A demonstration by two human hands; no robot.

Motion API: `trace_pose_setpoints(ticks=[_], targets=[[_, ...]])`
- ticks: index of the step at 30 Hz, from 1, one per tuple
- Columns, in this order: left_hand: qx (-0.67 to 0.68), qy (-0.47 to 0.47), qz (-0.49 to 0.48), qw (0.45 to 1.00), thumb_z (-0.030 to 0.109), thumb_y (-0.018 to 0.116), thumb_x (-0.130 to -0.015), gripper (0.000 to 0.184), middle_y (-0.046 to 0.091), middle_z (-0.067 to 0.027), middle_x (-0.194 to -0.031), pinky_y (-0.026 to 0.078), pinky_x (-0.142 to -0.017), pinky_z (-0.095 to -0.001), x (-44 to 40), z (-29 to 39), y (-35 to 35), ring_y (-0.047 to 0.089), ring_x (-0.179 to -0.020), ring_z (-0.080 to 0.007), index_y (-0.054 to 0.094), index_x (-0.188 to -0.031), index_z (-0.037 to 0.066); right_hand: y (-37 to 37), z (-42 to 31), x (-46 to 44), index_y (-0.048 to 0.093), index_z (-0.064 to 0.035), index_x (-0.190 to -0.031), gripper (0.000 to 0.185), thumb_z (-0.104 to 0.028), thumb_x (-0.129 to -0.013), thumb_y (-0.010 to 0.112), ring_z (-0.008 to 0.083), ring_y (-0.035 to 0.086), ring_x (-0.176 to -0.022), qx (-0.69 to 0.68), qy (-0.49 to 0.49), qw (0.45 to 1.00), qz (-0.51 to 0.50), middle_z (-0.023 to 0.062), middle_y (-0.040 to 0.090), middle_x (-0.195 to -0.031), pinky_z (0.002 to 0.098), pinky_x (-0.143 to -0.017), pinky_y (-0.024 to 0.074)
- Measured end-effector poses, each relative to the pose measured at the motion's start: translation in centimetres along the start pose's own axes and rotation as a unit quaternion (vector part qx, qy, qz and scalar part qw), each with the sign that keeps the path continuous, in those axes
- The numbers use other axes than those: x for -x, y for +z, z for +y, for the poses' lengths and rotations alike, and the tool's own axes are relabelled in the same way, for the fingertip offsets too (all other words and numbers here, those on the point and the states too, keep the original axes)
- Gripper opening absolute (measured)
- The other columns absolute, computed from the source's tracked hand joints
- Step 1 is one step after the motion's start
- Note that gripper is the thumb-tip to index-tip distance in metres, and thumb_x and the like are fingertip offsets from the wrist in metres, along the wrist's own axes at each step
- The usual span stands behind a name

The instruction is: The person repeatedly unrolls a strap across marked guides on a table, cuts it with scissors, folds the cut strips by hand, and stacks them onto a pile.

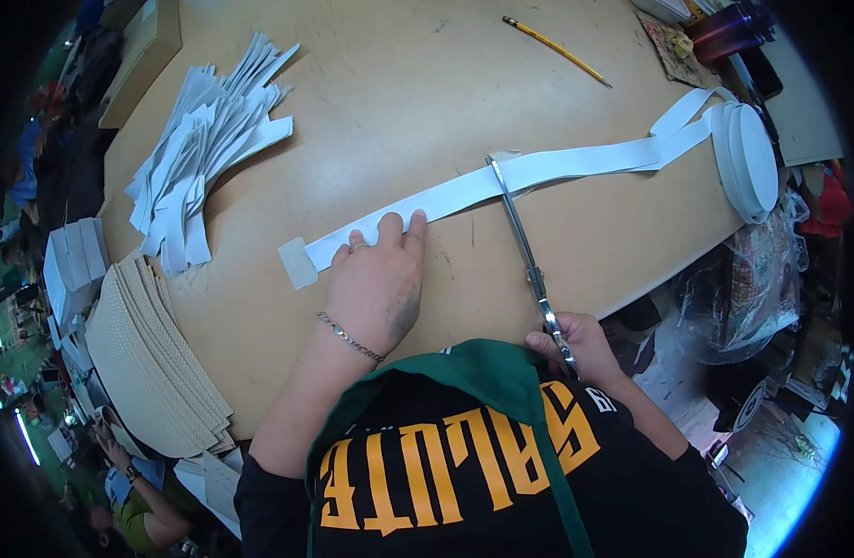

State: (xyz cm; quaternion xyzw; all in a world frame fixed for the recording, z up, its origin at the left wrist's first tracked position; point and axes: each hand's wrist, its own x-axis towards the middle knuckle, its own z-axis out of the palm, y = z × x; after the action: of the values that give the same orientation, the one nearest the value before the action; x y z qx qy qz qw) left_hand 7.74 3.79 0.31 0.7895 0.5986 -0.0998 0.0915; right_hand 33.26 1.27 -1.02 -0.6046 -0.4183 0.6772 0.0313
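A long white band [576, 164] lies across the table, running from a white roll [745, 163] at the right. Its left end meets a piece of tape [299, 263] stuck to the tabletop. My left hand [380, 284] rests on the band near that end, fingers stretched out and pressing it down. In my right hand [585, 349] I grip a pair of metal scissors [529, 265] by the handles. The blades reach across the band, with the tips at its far edge beside a second bit of tape. Further left lies a loose pile of cut white strips [208, 149].
A yellow pencil [557, 51] lies at the far side of the table [399, 93]. Stacked beige textured sheets [153, 358] sit along the left edge, near a cardboard box [143, 60]. At the far right stands a dark bottle [734, 33]. Another person's arm [148, 488] shows at lower left.
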Motion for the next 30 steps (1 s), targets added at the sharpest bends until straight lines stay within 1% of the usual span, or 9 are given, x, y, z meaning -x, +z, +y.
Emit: trace_pose_setpoints(ticks=[5, 8, 11, 14, 17, 20, 26, 30], targets=[[-0.009, -0.004, 0.002, 1.0, 0.01, 0.058, -0.072, 0.057, 0.051, -0.0159, -0.097, 0.05, -0.067, -0.0379, 0.0, 0.0, 0.2, 0.06, -0.082, -0.0314, 0.044, -0.127, 0.003, 0.2, 0.2, -0.2, 0.053, -0.0047, -0.063, 0.035, -0.029, -0.083, 0.067, 0.0046, 0.042, -0.046, 0.028, -0.014, 1.0, 0.005, -0.0031, 0.046, -0.052, 0.0213, -0.043, 0.034], [-0.004, -0.005, -0.005, 1.0, 0.009, 0.057, -0.072, 0.057, 0.051, -0.0156, -0.097, 0.05, -0.067, -0.038, 0.0, 0.0, 0.1, 0.06, -0.082, -0.032, 0.043, -0.127, 0.004, 0.0, 0.1, -0.1, 0.053, -0.005, -0.066, 0.035, -0.032, -0.083, 0.067, 0.0045, 0.043, -0.047, 0.01, -0.004, 1.0, -0.009, -0.0039, 0.046, -0.053, 0.0207, -0.044, 0.0349], [0.003, -0.01, -0.005, 1.0, 0.009, 0.057, -0.072, 0.057, 0.051, -0.0155, -0.097, 0.05, -0.067, -0.0379, 0.0, 0.1, 0.1, 0.061, -0.083, -0.0323, 0.043, -0.128, 0.004, -0.8, -0.2, 0.3, 0.054, -0.0049, -0.072, 0.038, -0.04, -0.083, 0.064, 0.0049, 0.044, -0.049, -0.001, -0.017, 0.999, -0.043, -0.0041, 0.046, -0.056, 0.0204, -0.046, 0.0365], [0.001, -0.015, -0.004, 1.0, 0.008, 0.057, -0.072, 0.057, 0.05, -0.0154, -0.097, 0.051, -0.066, -0.0378, 0.0, 0.2, 0.0, 0.061, -0.083, -0.0325, 0.043, -0.127, 0.004, -1.6, 0.2, 0.5, 0.055, -0.0048, -0.078, 0.046, -0.05, -0.083, 0.06, 0.0054, 0.046, -0.051, -0.022, -0.064, 0.994, -0.085, -0.0035, 0.046, -0.057, 0.0204, -0.048, 0.0376], [-0.002, -0.024, -0.012, 1.0, 0.008, 0.057, -0.072, 0.057, 0.051, -0.0154, -0.098, 0.051, -0.065, -0.038, -0.1, 0.3, 0.0, 0.061, -0.082, -0.0323, 0.044, -0.127, 0.004, -1.8, 0.0, 0.6, 0.055, -0.0051, -0.079, 0.051, -0.056, -0.083, 0.056, 0.0058, 0.047, -0.052, 0.006, -0.082, 0.993, -0.087, -0.0028, 0.047, -0.057, 0.0206, -0.048, 0.0379], [-0.022, -0.024, 0.009, 0.999, 0.009, 0.057, -0.071, 0.057, 0.051, -0.0152, -0.098, 0.051, -0.064, -0.038, 0.1, 0.4, 0.4, 0.062, -0.081, -0.0316, 0.044, -0.126, 0.004, -1.8, -0.3, 0.5, 0.053, -0.0059, -0.076, 0.053, -0.058, -0.081, 0.056, 0.0061, 0.047, -0.049, 0.0, -0.065, 0.994, -0.089, -0.002, 0.048, -0.055, 0.02, -0.046, 0.0372], [-0.017, -0.036, -0.001, 0.999, 0.008, 0.056, -0.072, 0.057, 0.051, -0.0158, -0.1, 0.051, -0.062, -0.0381, 0.0, 0.5, 0.5, 0.061, -0.08, -0.0316, 0.044, -0.127, 0.005, -1.8, -0.2, 0.3, 0.05, -0.0087, -0.069, 0.052, -0.059, -0.08, 0.058, 0.0057, 0.045, -0.044, -0.016, -0.054, 0.995, -0.086, -0.0019, 0.047, -0.051, 0.019, -0.042, 0.0354], [-0.018, -0.038, 0.002, 0.999, 0.008, 0.056, -0.072, 0.057, 0.051, -0.0163, -0.101, 0.051, -0.061, -0.0384, 0.0, 0.6, 0.6, 0.061, -0.082, -0.0315, 0.044, -0.127, 0.005, -1.5, -0.2, 0.2, 0.05, -0.0092, -0.068, 0.05, -0.057, -0.08, 0.058, 0.0055, 0.044, -0.042, -0.013, -0.044, 0.996, -0.071, -0.0024, 0.047, -0.05, 0.019, -0.041, 0.0353]])
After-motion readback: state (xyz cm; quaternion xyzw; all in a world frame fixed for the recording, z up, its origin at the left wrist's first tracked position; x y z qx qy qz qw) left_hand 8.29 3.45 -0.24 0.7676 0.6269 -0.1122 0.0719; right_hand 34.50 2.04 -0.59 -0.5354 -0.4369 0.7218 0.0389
